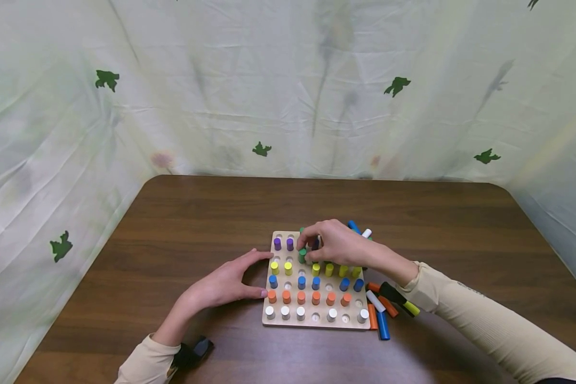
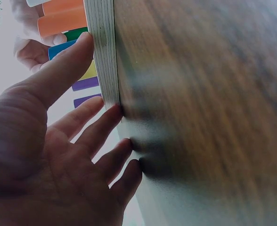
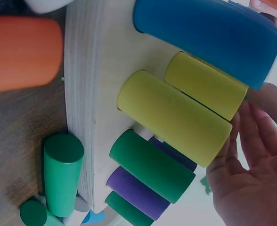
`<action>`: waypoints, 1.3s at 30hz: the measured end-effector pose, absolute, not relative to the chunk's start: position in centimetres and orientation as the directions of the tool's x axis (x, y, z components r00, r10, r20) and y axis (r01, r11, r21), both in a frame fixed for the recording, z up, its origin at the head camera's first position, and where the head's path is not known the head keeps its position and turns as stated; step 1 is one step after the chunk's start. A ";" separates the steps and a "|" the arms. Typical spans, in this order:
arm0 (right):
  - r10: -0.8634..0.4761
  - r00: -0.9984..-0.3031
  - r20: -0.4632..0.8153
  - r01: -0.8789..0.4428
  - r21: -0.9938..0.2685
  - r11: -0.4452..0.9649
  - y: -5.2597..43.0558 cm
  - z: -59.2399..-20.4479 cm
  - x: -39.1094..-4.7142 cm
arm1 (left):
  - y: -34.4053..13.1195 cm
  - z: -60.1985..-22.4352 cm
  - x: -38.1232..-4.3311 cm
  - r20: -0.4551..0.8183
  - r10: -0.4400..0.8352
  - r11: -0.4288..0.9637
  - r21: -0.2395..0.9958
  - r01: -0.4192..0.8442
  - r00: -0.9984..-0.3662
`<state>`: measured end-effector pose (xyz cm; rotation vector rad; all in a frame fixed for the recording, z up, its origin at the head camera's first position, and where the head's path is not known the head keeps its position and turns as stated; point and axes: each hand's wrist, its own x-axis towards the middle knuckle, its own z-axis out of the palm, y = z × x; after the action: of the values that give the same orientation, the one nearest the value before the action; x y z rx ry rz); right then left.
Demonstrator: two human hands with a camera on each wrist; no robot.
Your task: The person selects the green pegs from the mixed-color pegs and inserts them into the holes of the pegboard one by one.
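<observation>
A wooden pegboard [image 1: 309, 321] lies on the table, with rows of white, orange, blue, yellow, green and purple pegs standing in it and several bare holes. My left hand [image 1: 228, 282] rests at the board's left side, fingers spread, with the thumb [image 2: 77, 59] and index finger touching its edge. Over the upper rows, my right hand [image 1: 338, 242] pinches a green peg [image 1: 302, 256] between thumb and fingers, upright at the board. In the right wrist view, standing yellow pegs [image 3: 174, 117] hide those fingertips. Purple pegs [image 1: 277, 244] stand just left of the right hand.
Loose pegs lie right of the board: blue [image 1: 383, 326], orange [image 1: 373, 317] and white [image 1: 375, 301] ones, partly by the right wrist strap [image 1: 392, 292]. Behind the right hand lie another blue peg [image 1: 353, 226] and a white peg [image 1: 367, 233]. A patterned curtain [image 1: 288, 96] hangs behind the table.
</observation>
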<state>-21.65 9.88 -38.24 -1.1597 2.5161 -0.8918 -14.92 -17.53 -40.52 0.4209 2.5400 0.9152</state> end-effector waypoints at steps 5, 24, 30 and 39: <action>-0.750 -0.659 0.048 -0.610 -0.618 0.496 9.9 -38.2 -21.7 | -17.5 -40.4 -14.9 -0.274 0.406 0.738 0.661 0.136 -0.872; -0.667 -0.742 0.071 -0.524 -0.681 0.511 11.6 -37.3 -20.2 | -17.6 -40.6 -14.8 -0.276 0.395 0.742 0.658 0.127 -0.876; -0.625 -0.776 0.087 -0.509 -0.673 0.537 13.0 -36.8 -19.4 | -17.4 -40.6 -14.9 -0.275 0.392 0.748 0.651 0.129 -0.878; -0.604 -0.784 0.140 -0.538 -0.639 0.550 14.6 -36.9 -18.8 | -17.4 -40.5 -14.8 -0.274 0.396 0.751 0.646 0.138 -0.876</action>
<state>-18.81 14.61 -36.88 -0.9904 2.6797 -1.0547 -14.83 -17.40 -40.47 0.4082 2.5525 0.8970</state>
